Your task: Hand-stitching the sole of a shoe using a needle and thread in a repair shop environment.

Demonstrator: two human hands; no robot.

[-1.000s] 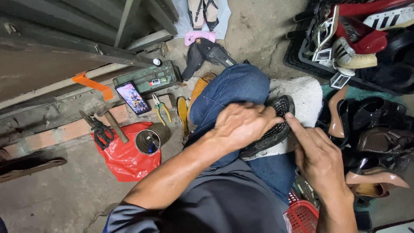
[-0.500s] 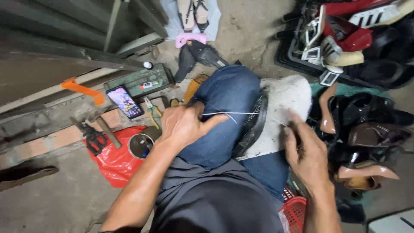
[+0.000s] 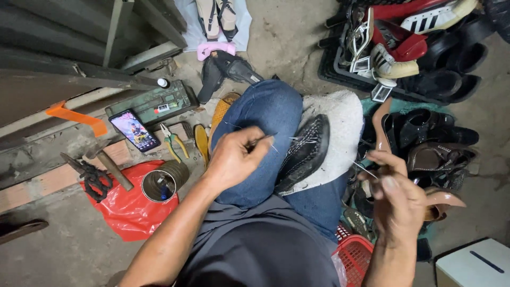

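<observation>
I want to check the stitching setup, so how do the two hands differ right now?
The left hand hovers over the blue-jeaned knee, fingers pinched on thin thread beside the black shoe; the right hand is off to the side, clear of the lap, above the piled shoes. The left hand shows its back, the right hand its curled fingers. Both are bare and pull thread taut.

Soft, even daylight over my lap; my right hand (image 3: 396, 199) blurs, edges bend, upper left corner dim.
</observation>
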